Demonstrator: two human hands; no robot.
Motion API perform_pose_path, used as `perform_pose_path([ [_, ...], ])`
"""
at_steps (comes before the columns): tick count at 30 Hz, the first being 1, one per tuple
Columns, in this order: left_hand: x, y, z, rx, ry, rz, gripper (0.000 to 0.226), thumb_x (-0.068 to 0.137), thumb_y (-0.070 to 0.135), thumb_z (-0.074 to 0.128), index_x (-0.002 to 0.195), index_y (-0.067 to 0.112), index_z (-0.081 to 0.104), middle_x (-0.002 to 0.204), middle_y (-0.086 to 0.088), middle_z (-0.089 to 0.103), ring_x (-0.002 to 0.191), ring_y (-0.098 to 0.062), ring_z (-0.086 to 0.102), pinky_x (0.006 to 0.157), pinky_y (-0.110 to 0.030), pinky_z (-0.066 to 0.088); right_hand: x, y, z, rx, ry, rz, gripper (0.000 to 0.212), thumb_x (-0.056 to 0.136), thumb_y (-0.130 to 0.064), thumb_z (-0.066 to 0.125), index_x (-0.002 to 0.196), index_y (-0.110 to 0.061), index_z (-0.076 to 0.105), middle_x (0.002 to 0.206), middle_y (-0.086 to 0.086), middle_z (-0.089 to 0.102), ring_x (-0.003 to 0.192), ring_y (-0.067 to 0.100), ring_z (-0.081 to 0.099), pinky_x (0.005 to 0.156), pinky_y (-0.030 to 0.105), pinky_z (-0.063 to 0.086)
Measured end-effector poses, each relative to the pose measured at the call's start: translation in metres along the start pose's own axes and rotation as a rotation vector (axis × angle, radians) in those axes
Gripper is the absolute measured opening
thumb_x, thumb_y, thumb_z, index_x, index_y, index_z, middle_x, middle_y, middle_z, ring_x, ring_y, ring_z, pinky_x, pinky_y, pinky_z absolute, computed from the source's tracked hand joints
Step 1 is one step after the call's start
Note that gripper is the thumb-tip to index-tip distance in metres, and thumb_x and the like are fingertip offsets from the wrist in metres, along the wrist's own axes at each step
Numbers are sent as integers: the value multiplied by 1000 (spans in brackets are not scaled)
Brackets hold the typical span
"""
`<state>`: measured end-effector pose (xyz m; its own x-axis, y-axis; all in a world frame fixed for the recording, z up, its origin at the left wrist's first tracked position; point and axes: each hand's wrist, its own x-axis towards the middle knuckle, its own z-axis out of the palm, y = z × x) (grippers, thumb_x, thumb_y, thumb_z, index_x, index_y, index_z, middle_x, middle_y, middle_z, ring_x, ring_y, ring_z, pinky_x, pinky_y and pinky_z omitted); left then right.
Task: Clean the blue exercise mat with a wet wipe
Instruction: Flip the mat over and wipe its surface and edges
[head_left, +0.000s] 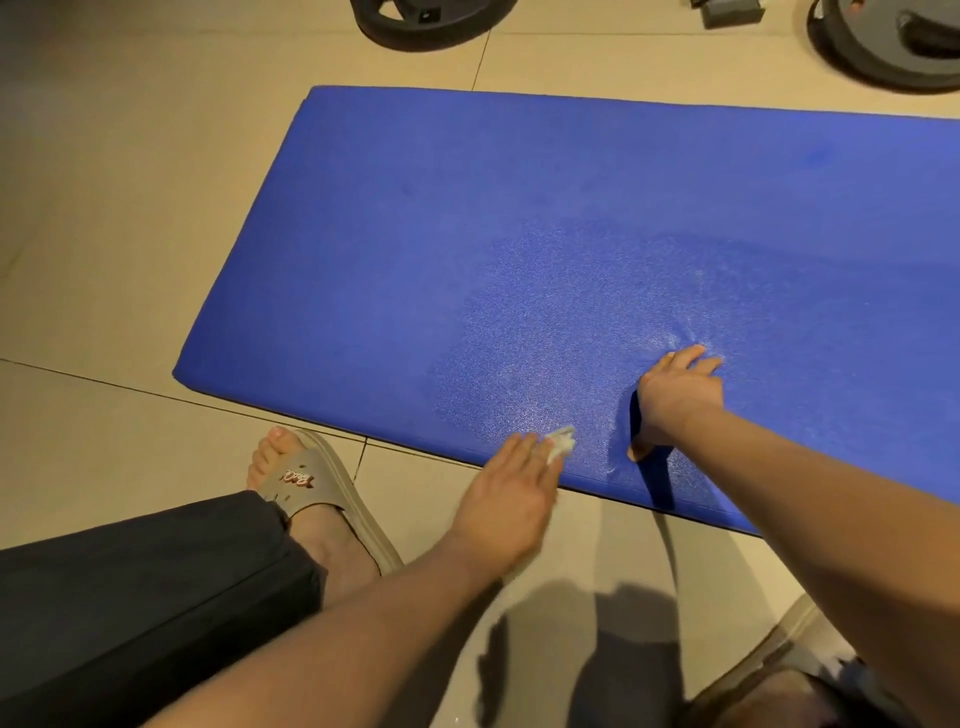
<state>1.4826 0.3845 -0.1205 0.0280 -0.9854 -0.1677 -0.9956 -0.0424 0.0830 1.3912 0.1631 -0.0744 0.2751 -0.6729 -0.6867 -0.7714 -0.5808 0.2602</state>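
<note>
Beige tile floor (130, 208); dark weight plates (883, 47), prob.

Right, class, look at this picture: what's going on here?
A person is cleaning a blue exercise mat lying on a tiled floor. Their left hand holds a crumpled white wet wipe against the mat's near edge, while the right hand presses down on the mat, denting it. A damp, shiny patch spreads around the hands; the rest looks dry.
</note>
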Motion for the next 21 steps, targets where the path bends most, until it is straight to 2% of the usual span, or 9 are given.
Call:
perform_pose_path([
  [1, 1, -16, -6, 4, 53, -29, 57, 86, 18, 57, 143, 10, 58, 133, -10, 66, 123, -31, 60, 110, -40, 45, 0, 0, 0, -5, -4, 1, 152, 58, -70, 86, 155, 9, 0, 158, 41, 1, 144, 61, 14, 109, 54, 43],
  [3, 2, -44, -23, -56, 80, -187, 64, 78, 7, 64, 141, 13, 59, 110, -4, 70, 103, -26, 59, 86, -37, 52, 1, -2, -1, -13, -12, 1, 152, 58, -70, 86, 155, 9, 1, 157, 42, 2, 144, 62, 15, 109, 55, 43],
  [5, 5, -62, -33, -101, 37, -325, 42, 90, 11, 59, 130, 18, 67, 99, -1, 67, 96, -24, 56, 74, -38, 52, 2, -1, 0, -20, -6, -2, 149, 59, -70, 86, 156, 8, 3, 157, 42, 2, 143, 63, 16, 108, 54, 43],
  [7, 10, -67, -34, -207, 21, -403, 25, 99, 20, 55, 117, 22, 72, 99, 0, 65, 94, -25, 58, 74, -40, 52, 2, 0, 2, -20, -1, -8, 147, 61, -69, 85, 156, 8, 4, 157, 42, 2, 143, 63, 15, 108, 54, 43],
  [10, 23, -49, -40, -513, 1, -522, 20, 97, 31, 56, 107, 26, 72, 101, 3, 68, 96, -25, 65, 79, -34, 51, 2, 2, 4, -29, 9, -13, 146, 62, -69, 84, 156, 8, 3, 157, 41, 2, 143, 62, 15, 109, 53, 42],
  [13, 37, -24, -42, -732, -77, -572, 25, 91, 28, 56, 109, 24, 72, 104, 9, 76, 100, -16, 69, 88, -28, 54, 1, 3, 2, -11, 9, -17, 150, 61, -69, 85, 155, 9, -1, 158, 40, 2, 144, 62, 13, 110, 53, 41],
  [17, 50, -12, -39, -710, -94, -694, 22, 88, 35, 71, 106, 21, 73, 106, 0, 76, 101, -25, 67, 86, -32, 53, 1, 5, 3, 9, 5, -27, 151, 62, -68, 85, 155, 10, -4, 158, 40, -1, 145, 62, 10, 112, 55, 37],
  [19, 55, -11, -39, -722, -83, -784, 15, 87, 37, 73, 92, 24, 70, 92, 4, 74, 91, -22, 66, 78, -31, 53, 2, 6, 6, 15, 2, -30, 153, 61, -70, 84, 155, 9, -7, 159, 40, -3, 145, 61, 8, 115, 56, 34],
  [21, 57, -8, -40, -701, -61, -850, 15, 87, 38, 73, 83, 25, 67, 94, 6, 68, 87, -20, 65, 75, -30, 50, 3, 9, 8, 25, 8, -40, 155, 60, -71, 84, 155, 9, -8, 159, 39, -4, 146, 61, 6, 117, 57, 31],
])
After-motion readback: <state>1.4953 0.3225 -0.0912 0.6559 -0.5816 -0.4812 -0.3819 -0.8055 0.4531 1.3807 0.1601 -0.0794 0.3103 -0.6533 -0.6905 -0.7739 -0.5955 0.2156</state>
